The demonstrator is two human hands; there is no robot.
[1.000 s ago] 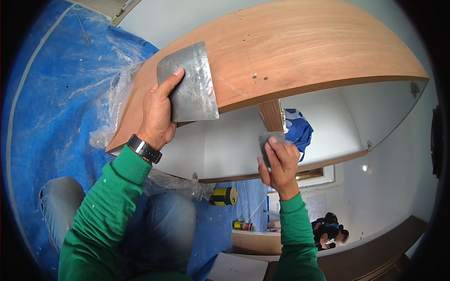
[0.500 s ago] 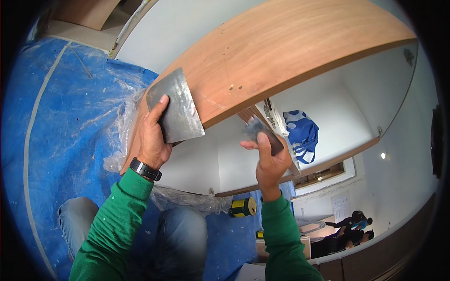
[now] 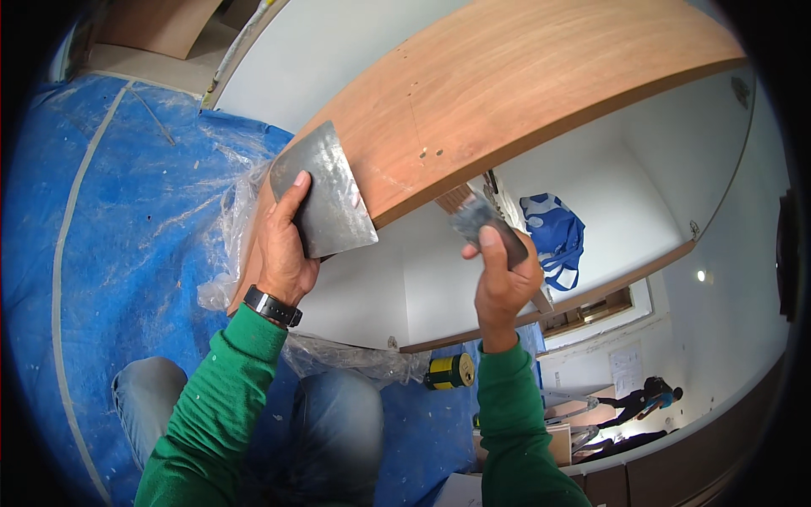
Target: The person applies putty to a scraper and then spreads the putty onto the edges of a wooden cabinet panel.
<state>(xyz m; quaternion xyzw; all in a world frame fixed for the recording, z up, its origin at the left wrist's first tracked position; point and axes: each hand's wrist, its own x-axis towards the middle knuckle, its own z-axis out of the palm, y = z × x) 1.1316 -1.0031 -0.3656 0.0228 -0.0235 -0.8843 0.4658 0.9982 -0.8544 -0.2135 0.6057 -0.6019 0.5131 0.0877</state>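
centre left: left hand (image 3: 283,249) fingers gripping wide putty knife (image 3: 325,196), blade against wooden panel (image 3: 515,93)
centre right: right hand (image 3: 500,283) fingers closed on small scraper (image 3: 483,221)
left side: blue floor sheet (image 3: 110,228)

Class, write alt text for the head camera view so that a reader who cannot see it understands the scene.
A person in green sleeves holds a wide metal scraper blade in the left hand against a brown wooden panel, while the right hand grips a smaller putty knife. Blue plastic sheeting covers the floor.
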